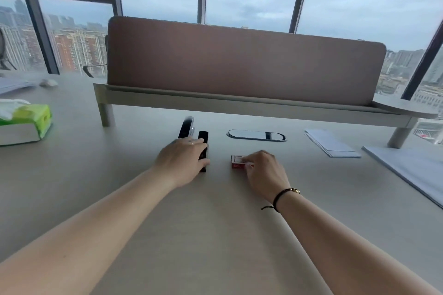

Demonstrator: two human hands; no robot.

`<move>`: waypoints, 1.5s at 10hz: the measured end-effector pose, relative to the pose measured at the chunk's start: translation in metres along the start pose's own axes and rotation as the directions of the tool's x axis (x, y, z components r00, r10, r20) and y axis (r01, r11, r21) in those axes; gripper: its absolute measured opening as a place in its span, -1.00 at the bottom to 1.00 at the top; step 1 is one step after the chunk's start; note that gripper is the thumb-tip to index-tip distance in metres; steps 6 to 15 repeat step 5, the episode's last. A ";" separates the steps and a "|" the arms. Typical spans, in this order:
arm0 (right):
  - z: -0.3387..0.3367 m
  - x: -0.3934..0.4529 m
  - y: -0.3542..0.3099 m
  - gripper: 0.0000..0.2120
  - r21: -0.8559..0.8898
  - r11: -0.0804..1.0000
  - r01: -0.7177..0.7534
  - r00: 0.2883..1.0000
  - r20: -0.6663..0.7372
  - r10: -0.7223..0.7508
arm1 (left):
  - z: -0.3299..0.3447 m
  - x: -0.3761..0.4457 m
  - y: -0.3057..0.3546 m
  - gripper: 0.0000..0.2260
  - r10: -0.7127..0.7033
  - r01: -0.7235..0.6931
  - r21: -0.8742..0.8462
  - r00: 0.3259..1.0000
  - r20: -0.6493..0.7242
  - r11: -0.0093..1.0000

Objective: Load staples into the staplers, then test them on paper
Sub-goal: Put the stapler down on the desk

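Note:
Two black staplers lie side by side on the desk. My left hand [184, 158] lies over them, thumb and fingers closed around the right stapler [203, 137]. The left stapler [186, 127] pokes out beyond my fingers, its rear end hidden under my hand. A small red staple box [236, 161] sits to the right; my right hand [263, 170] pinches its right end with the fingertips. Sheets of white paper [329, 142] lie further right.
A desk divider panel on a raised shelf [239, 103] stands behind the staplers. An oval cable port [256, 135] is set in the desk. A green tissue box [24, 122] sits at the left; larger paper sheets [412, 170] lie at the right edge.

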State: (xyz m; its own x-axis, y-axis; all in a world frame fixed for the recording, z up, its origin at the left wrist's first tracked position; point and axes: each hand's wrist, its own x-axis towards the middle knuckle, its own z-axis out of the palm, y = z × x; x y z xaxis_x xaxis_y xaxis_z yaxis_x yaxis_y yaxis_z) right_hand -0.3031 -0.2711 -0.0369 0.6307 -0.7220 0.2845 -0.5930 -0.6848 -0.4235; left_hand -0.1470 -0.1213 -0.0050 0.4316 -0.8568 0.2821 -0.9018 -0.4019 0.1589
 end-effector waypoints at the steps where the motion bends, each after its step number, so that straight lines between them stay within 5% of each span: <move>1: 0.008 0.033 0.011 -0.70 0.038 0.999 -0.029 0.999 -0.030 0.030 | 0.013 0.035 -0.012 -0.65 0.022 -0.019 0.097 0.999 -0.033 0.995; 3: 0.012 0.061 0.022 -0.71 0.101 0.995 -0.029 0.999 -0.041 0.033 | 0.027 0.065 -0.027 -0.79 -0.019 0.033 0.141 0.995 -0.094 0.989; 5: 0.003 0.035 0.022 -0.54 0.121 0.993 0.004 0.999 -0.037 0.001 | 0.031 0.035 -0.014 -0.62 -0.079 0.073 -0.033 0.975 -0.210 0.997; 15: 0.003 0.035 0.022 -0.54 0.121 0.993 0.004 0.999 -0.037 0.001 | 0.031 0.035 -0.014 -0.62 -0.079 0.073 -0.033 0.975 -0.210 0.997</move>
